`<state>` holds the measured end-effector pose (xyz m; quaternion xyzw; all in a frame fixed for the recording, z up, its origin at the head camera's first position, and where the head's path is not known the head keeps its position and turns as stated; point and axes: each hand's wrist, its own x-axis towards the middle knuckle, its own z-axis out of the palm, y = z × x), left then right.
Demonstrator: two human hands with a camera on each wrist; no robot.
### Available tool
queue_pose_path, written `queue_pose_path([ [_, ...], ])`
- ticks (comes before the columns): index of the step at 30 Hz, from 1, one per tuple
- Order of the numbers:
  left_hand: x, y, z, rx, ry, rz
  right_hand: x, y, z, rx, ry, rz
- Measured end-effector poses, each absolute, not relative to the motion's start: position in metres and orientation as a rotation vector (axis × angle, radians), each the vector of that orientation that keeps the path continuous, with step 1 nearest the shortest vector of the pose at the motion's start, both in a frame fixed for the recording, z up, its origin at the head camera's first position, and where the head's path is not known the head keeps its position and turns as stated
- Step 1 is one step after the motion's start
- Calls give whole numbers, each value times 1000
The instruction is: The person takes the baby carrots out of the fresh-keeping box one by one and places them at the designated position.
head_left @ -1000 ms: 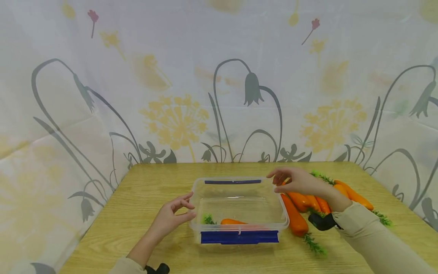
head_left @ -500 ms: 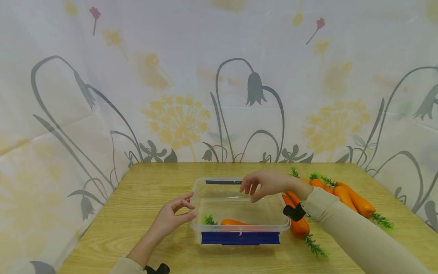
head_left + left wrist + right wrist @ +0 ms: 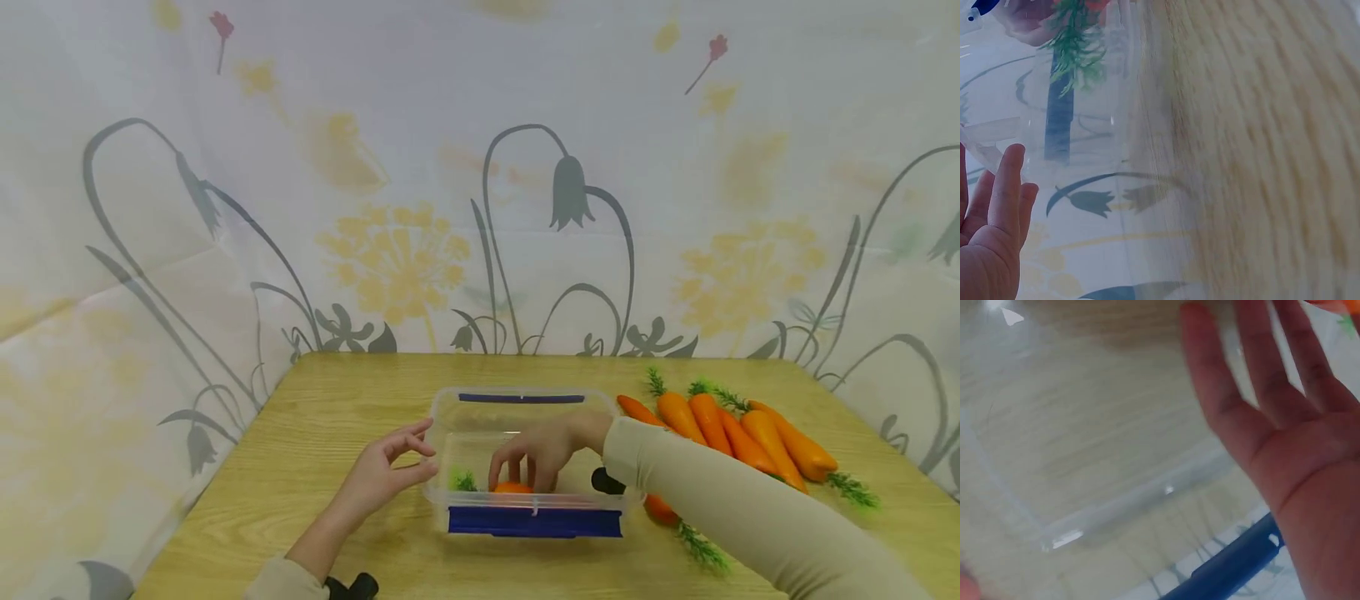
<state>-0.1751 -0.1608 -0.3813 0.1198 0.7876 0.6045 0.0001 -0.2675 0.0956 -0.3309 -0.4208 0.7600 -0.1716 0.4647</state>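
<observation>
My right hand [image 3: 551, 446] reaches down inside a clear plastic box [image 3: 437, 433] with blue clips. Its bent fingers are around an orange carrot [image 3: 513, 489] on the box floor; part of the carrot is behind the hand and the front wall. The carrot's green leafy top [image 3: 464, 481] points left. In the right wrist view, only a bit of the carrot [image 3: 1341, 305] appears at the corner, past the spread fingers [image 3: 1210, 381]. Beside the box's left wall is my left hand [image 3: 378, 475], its fingers loosely extended at the rim and holding nothing.
A pile of several carrots [image 3: 750, 442] with green tops lies on the wooden table [image 3: 345, 383] to the right of the box. One more carrot [image 3: 660, 510] is partly under my right sleeve. A flower-printed cloth [image 3: 420, 167] hangs behind the table.
My right hand has moved left from the box's right rim, across the box, and down onto the carrot inside. The left hand stays at the left rim.
</observation>
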Motion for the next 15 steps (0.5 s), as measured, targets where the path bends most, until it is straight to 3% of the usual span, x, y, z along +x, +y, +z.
queue_pose_path([
  [7,-174,-159,-380,353,2480,1901,-274,94,-335,-1134,2136,-496],
  [15,-173,-157,-377,381,2479,1894,-282,104,-334,-1049,2250,-415],
])
